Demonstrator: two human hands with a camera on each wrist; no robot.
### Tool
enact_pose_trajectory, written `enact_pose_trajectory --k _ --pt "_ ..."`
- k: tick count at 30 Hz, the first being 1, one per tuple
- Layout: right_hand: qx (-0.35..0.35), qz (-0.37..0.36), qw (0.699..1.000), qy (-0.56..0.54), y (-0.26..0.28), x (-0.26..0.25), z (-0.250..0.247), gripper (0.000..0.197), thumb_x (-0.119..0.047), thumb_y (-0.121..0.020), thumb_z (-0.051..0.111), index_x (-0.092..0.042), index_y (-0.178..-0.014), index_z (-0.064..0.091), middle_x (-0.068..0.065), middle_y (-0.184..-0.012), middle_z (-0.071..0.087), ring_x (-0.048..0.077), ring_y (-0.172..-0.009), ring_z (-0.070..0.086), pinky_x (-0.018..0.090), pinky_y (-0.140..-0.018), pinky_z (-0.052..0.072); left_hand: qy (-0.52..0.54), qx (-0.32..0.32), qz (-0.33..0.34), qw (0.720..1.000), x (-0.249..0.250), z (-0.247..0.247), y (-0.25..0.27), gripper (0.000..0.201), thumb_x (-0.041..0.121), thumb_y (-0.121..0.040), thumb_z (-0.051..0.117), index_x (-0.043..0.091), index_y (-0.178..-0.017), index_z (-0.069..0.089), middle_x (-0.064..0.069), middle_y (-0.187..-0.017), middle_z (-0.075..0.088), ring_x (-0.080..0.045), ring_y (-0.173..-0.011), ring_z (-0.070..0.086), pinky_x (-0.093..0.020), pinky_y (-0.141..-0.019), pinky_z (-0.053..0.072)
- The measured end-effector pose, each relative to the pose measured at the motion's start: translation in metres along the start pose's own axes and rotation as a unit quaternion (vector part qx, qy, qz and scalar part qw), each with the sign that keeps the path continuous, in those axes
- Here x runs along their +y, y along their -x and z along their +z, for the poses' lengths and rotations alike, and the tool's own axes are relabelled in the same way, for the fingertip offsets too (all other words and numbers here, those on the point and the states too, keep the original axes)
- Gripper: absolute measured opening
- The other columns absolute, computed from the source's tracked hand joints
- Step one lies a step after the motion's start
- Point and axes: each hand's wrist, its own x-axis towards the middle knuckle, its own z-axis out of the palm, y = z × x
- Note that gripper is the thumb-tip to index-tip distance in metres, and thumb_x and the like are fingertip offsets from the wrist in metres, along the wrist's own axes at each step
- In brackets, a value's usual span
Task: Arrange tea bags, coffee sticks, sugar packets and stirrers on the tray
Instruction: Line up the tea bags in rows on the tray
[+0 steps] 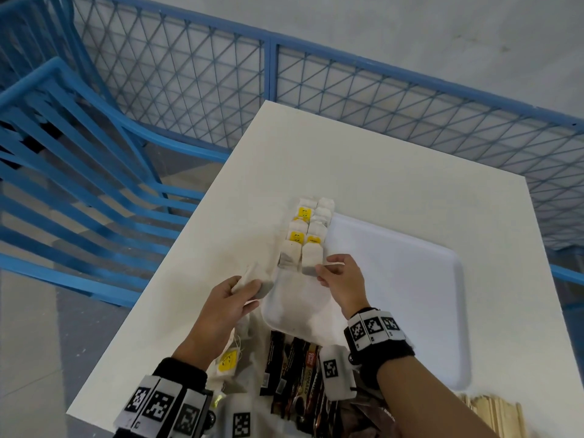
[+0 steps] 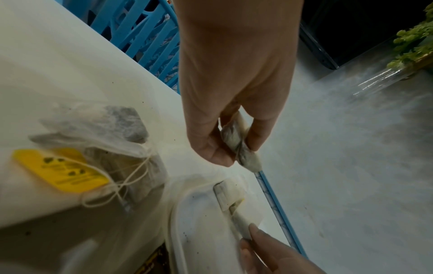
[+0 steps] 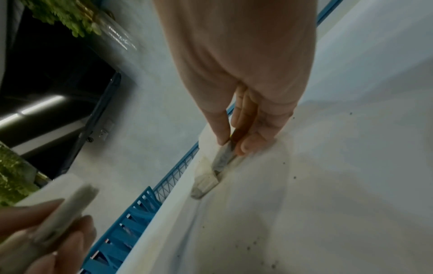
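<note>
A white tray (image 1: 395, 295) lies on the white table (image 1: 221, 248). Two columns of tea bags (image 1: 311, 229), some with yellow tags, run along the tray's left edge. My right hand (image 1: 325, 273) pinches the nearest tea bag (image 1: 311, 263) of the right column; in the right wrist view this bag (image 3: 223, 154) stands on edge on the tray (image 3: 328, 185). My left hand (image 1: 252, 289), just left of the tray, grips a tea bag (image 2: 239, 146) between thumb and fingers. Coffee sticks (image 1: 294, 368) lie near the table's front edge.
Loose tea bags with a yellow tag (image 2: 93, 148) lie on the table under my left forearm. Wooden stirrers (image 1: 493, 412) sit at the front right. A blue chair (image 1: 79, 153) stands left of the table and a blue mesh fence (image 1: 379, 99) runs behind it.
</note>
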Motion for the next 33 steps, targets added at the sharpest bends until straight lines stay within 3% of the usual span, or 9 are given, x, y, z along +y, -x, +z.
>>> enact_pose_trajectory --k 6,12,15,19,21,23,26,29,33 --pt "0.034 -0.016 0.999 0.036 -0.006 0.0 0.01 0.026 -0.011 -0.081 0.069 -0.01 -0.1 0.051 0.006 -0.074 0.065 0.02 -0.068 0.062 0.031 -0.072 0.052 -0.024 0.011 0.01 1.0 -0.001 -0.003 -0.003 0.015 0.014 -0.089 0.061 0.001 -0.097 0.062 -0.012 -0.093 0.06 -0.014 -0.081 0.058 -0.018 -0.071 0.053" --pt "0.051 -0.035 0.994 0.091 -0.011 0.001 0.015 0.025 -0.015 -0.082 0.067 -0.012 -0.101 0.05 -0.001 -0.074 0.06 0.018 -0.075 0.058 0.017 -0.06 0.041 -0.029 0.021 0.015 0.999 0.001 -0.001 -0.004 0.014 0.014 -0.086 0.065 0.002 -0.094 0.062 -0.007 -0.084 0.059 -0.009 -0.07 0.054 -0.018 -0.065 0.051" --pt "0.059 -0.038 0.992 0.103 -0.01 0.0 0.015 0.029 -0.016 -0.084 0.066 -0.009 -0.106 0.05 -0.008 -0.07 0.055 0.015 -0.075 0.055 0.021 -0.068 0.04 -0.036 0.023 0.018 0.999 0.001 0.0 -0.004 0.016 0.015 -0.085 0.066 0.003 -0.095 0.062 -0.004 -0.082 0.059 -0.009 -0.069 0.053 -0.021 -0.067 0.049" --pt "0.056 -0.092 0.986 0.125 0.002 -0.007 0.017 0.023 -0.025 -0.089 0.06 -0.01 -0.104 0.052 -0.001 -0.082 0.059 0.015 -0.075 0.055 0.023 -0.072 0.041 -0.047 0.022 0.027 0.998 -0.002 0.002 -0.006 0.021 0.015 -0.084 0.068 0.0 -0.096 0.062 -0.005 -0.077 0.06 -0.01 -0.07 0.053 -0.022 -0.068 0.047" --pt "0.008 -0.115 0.986 0.121 0.013 -0.014 0.02 0.018 -0.029 -0.091 0.056 -0.013 -0.099 0.059 -0.001 -0.085 0.063 0.009 -0.07 0.055 0.02 -0.071 0.042 -0.053 0.021 0.032 0.998 -0.003 0.004 -0.006 0.018 0.014 -0.084 0.067 0.0 -0.095 0.061 -0.004 -0.074 0.06 -0.006 -0.064 0.055 -0.017 -0.063 0.047" --pt "-0.101 -0.1 0.985 0.094 0.026 -0.021 0.022 0.02 -0.033 -0.093 0.053 -0.016 -0.096 0.063 -0.003 -0.085 0.066 0.007 -0.067 0.057 0.017 -0.066 0.043 -0.059 0.018 0.036 0.997 -0.004 0.006 -0.007 0.017 0.012 -0.084 0.067 0.0 -0.095 0.061 -0.004 -0.073 0.06 -0.003 -0.06 0.056 -0.013 -0.057 0.046" --pt "-0.243 -0.077 0.965 0.069 0.039 -0.022 0.025 0.014 -0.027 -0.092 0.056 -0.018 -0.098 0.065 -0.007 -0.083 0.065 0.005 -0.07 0.06 0.015 -0.058 0.043 -0.073 0.019 0.04 0.996 -0.006 0.007 -0.008 0.019 0.013 -0.085 0.066 -0.001 -0.095 0.06 -0.007 -0.073 0.06 -0.011 -0.066 0.055 -0.017 -0.058 0.045" --pt "-0.266 -0.082 0.958 0.066 0.042 -0.018 0.026 0.007 -0.016 -0.089 0.062 -0.013 -0.095 0.064 -0.004 -0.079 0.065 0.003 -0.068 0.058 0.014 -0.058 0.045 -0.068 0.004 0.025 0.997 -0.007 0.009 -0.009 0.017 0.014 -0.087 0.063 -0.001 -0.096 0.061 -0.01 -0.079 0.059 -0.016 -0.075 0.054 -0.021 -0.066 0.048" --pt "-0.226 -0.051 0.972 0.024 0.038 -0.015 0.021 0.011 -0.013 -0.087 0.063 -0.005 -0.095 0.064 0.006 -0.084 0.067 0.012 -0.07 0.06 0.02 -0.067 0.052 0.026 -0.012 -0.006 1.0 -0.001 0.013 -0.007 0.016 0.011 -0.093 0.051 0.001 -0.092 0.063 -0.01 -0.086 0.065 -0.021 -0.083 0.062 -0.02 -0.071 0.055"
